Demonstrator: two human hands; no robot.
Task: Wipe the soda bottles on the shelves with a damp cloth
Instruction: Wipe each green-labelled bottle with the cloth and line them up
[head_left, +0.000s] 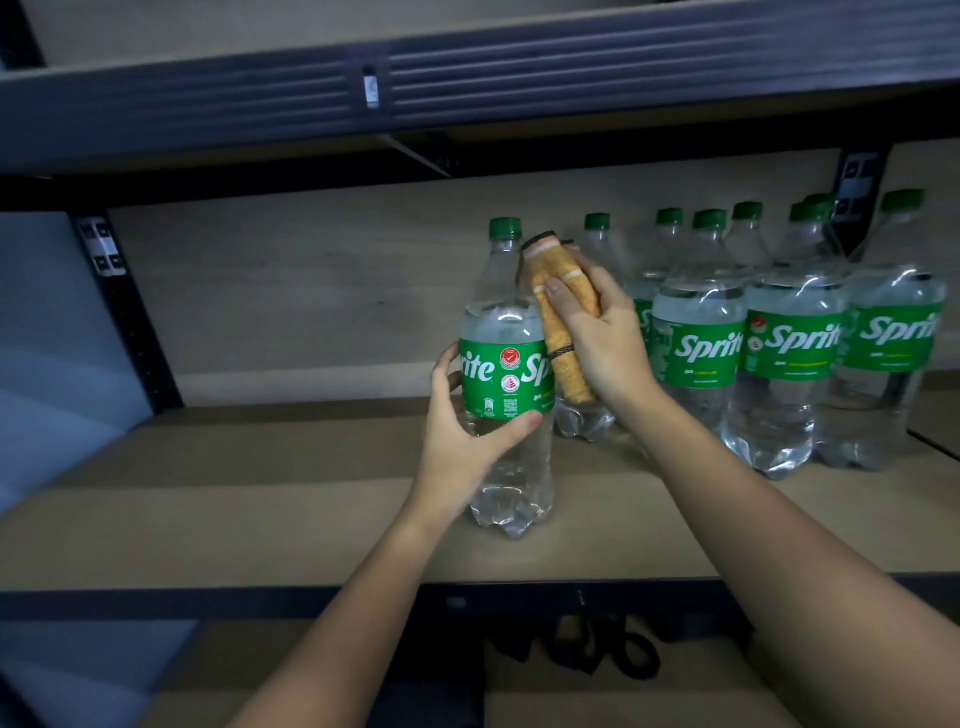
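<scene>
A clear Sprite bottle (506, 374) with a green cap and green label stood upright on the shelf (260, 499), set forward of the rest and well apart from the shelf's left end. The left hand (462, 441) gripped it just below the label, thumb across the front and fingers curled round the far side. The right hand (597, 338) clutched a folded orange cloth (558, 317) with pale stripes and a dark edge, fingers wrapped round it, thumb on top. The cloth pressed against the right side of the bottle, running from its shoulder down past the label.

Behind and to the right, a group of other Sprite bottles (789, 353) stood upright on the same shelf, close together, all green-capped, their labels facing forward. One of them stood directly behind the right hand, mostly hidden by it and the cloth.

Both forearms reached in from the bottom of the view. Above ran the dark metal beam (467, 88) of the next shelf up. A dark upright post (124, 312) stood at the left rear. Below the shelf's front edge, a brown box (311, 675) and something black and looped sat in shadow, too dim to identify.
</scene>
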